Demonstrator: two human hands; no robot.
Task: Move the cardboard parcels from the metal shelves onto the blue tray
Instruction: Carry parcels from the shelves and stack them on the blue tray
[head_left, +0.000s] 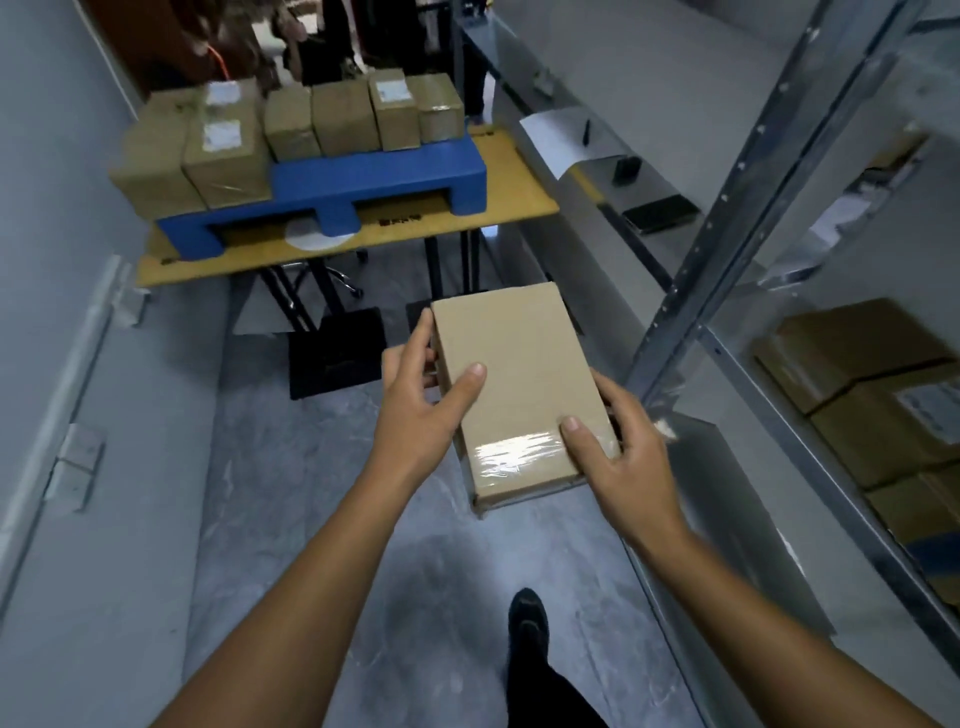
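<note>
The metal shelves (727, 249) run along my right side. On a lower shelf sits a stack of cardboard parcels (857, 353), brown, packed close together, one with a pale label on its top. A higher shelf carries a white sheet of paper (556, 140) and a flat dark device (660, 210) that I cannot identify.

Ahead stands the wooden tabletop (509, 197) on dark legs, and on it rests the blue tray (384, 179). The tray holds a row of parcels (343, 122), standing side by side and touching. The bigger ones are at its left end, where they hang over the tray's edge. Several bear white labels.

The parcel (514, 374) I carry is up in the air over the grey floor, between the shelves and the wall on my left, well short of the tabletop. It is flat and oblong, with its long side pointing ahead and glossy clear tape across its near end.

Both hands grip it. My left hand (421, 405) wraps the left long edge, thumb flat on the top face, fingers curled round the side. My right hand (618, 457) clasps the near right corner, thumb on top beside the tape, fingers tucked down the right side.

Below, one dark shoe (527, 618) is on the floor.
</note>
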